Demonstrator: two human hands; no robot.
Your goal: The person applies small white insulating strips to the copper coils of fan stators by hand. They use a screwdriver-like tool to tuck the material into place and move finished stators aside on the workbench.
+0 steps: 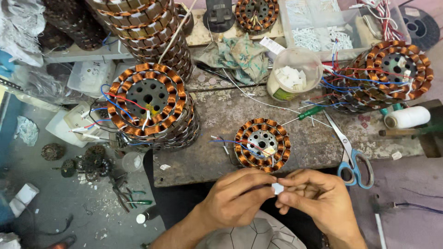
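Note:
My left hand (235,196) and my right hand (316,196) meet just below the bench's front edge. Together they pinch a small white piece (277,188), seemingly a slip of insulating paper, between fingertips. Right above them on the worn bench (207,152) lies a single copper-wound stator (262,145) with red, blue and white leads trailing off to its left.
A tall stack of wound stators (152,103) stands at left, another stack (392,74) at back right. Blue-handled scissors (353,157), a green screwdriver (310,113), a white thread spool (408,117), and a plastic tub of white slips (294,74) sit on the bench. Scrap litters the floor at left.

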